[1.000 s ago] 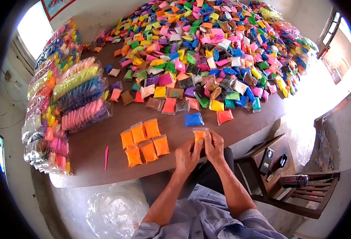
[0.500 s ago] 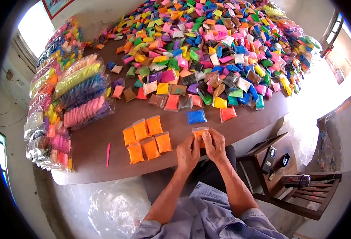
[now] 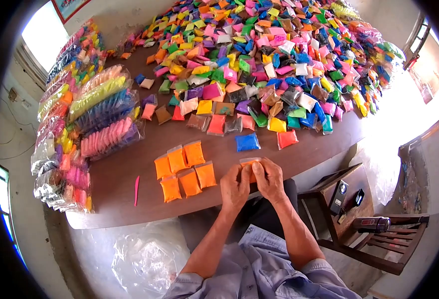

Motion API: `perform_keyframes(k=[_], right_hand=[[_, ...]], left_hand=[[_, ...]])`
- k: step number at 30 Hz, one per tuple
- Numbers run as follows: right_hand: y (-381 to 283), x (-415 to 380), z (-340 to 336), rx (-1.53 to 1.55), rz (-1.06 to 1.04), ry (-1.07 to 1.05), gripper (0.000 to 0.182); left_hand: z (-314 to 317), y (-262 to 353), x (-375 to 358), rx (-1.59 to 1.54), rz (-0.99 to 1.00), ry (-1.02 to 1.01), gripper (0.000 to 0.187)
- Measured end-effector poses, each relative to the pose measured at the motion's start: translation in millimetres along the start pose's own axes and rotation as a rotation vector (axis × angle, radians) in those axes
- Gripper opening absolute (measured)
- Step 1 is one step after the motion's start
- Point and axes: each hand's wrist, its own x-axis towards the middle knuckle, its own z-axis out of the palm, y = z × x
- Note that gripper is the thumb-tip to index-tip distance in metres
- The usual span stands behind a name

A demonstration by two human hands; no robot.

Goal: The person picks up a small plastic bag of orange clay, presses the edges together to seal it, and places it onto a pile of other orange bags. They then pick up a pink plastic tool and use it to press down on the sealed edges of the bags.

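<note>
Between my two hands, above the table's front edge, is a small orange packet point(image 3: 250, 161) in a clear bag, mostly covered by my fingers. My left hand point(image 3: 235, 187) pinches its left side, and my right hand point(image 3: 268, 179) grips the right side with the thumb on top. Left of my hands, several orange packets point(image 3: 189, 182) lie in two rows on the brown table point(image 3: 114, 187). A blue packet point(image 3: 248, 142) rests just beyond my hands, with a red packet point(image 3: 287, 139) to its right.
A big heap of mixed coloured packets point(image 3: 259, 65) covers the table's back. Bagged stacks of packets point(image 3: 107, 139) line the left side. A pink stick point(image 3: 136, 191) lies front left. At right stands a wooden chair point(image 3: 399, 239) with a dark bottle point(image 3: 371, 224) on it.
The view has shifted slightly. My hands keep hold of the orange packet, and less of it shows above my fingers now. The packets on the table stay in place.
</note>
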Motion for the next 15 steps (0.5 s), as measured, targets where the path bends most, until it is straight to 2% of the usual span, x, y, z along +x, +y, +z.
perform_keyframes(k=[6,8,11,13,15], right_hand=[[0.3,-0.4,-0.4,0.038,0.035,0.011,0.022],[3.0,-2.0,-1.3,0.049,0.068,0.020,0.022],[4.4,-1.4,-2.8,-0.003,0.037,0.007,0.023],[7.8,-0.3,0.1,-0.031,-0.056,0.021,0.025],[4.8,0.0,0.1,-0.010,-0.032,0.001,0.025]], left_hand=[[-0.5,5.9,-0.9,0.008,0.012,0.016,0.020],[-0.2,11.6,-0.4,-0.087,-0.055,0.004,0.022],[0.0,9.1,-0.1,-0.104,-0.095,0.017,0.024],[0.4,4.2,-0.6,-0.090,-0.077,0.019,0.024],[0.5,-1.0,-0.6,-0.076,-0.058,0.022,0.024]])
